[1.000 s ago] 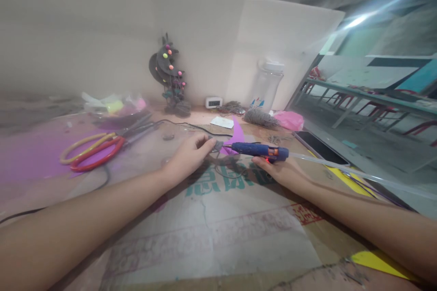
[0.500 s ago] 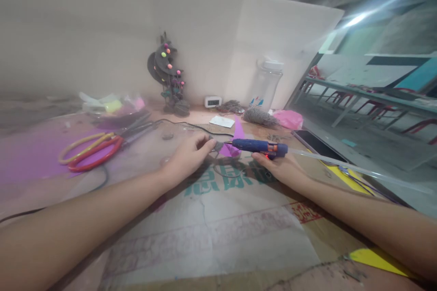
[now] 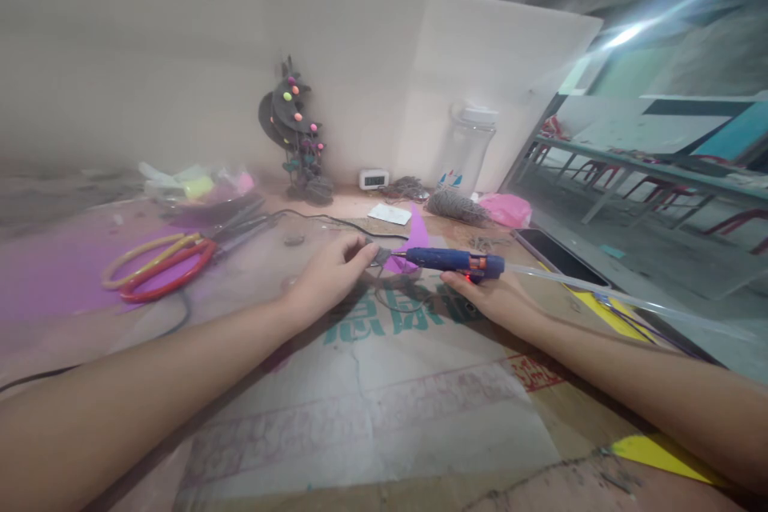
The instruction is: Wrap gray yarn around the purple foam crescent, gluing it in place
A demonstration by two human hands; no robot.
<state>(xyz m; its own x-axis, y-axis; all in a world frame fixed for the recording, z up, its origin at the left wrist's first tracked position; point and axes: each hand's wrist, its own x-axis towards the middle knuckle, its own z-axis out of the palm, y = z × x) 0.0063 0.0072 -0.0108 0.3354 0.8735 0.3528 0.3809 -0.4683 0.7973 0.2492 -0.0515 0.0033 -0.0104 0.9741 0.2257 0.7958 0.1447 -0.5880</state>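
My right hand [image 3: 489, 298] grips a blue glue gun [image 3: 454, 260] with a small red light on, its nozzle pointing left. A clear glue stick [image 3: 600, 286] sticks out of its back to the right. My left hand [image 3: 331, 275] pinches a small grey piece [image 3: 382, 256] right at the nozzle tip. Just behind the nozzle lies a purple paper shape [image 3: 414, 242]. Both hands hover over a sheet of cardboard [image 3: 384, 384] with green printed characters.
Red and yellow scissors [image 3: 161, 263] lie at the left on purple paper [image 3: 42, 280]. A dark ornament with coloured beads [image 3: 297, 132], a small white clock [image 3: 373, 178], a clear jar [image 3: 471, 148] and a pink bag [image 3: 505, 210] stand along the wall. A black cable [image 3: 312, 218] crosses the table. Yellow paper [image 3: 660, 456] lies at the right.
The glue gun and my right hand have shifted slightly up and to the left toward the grey piece. My left hand has barely moved.
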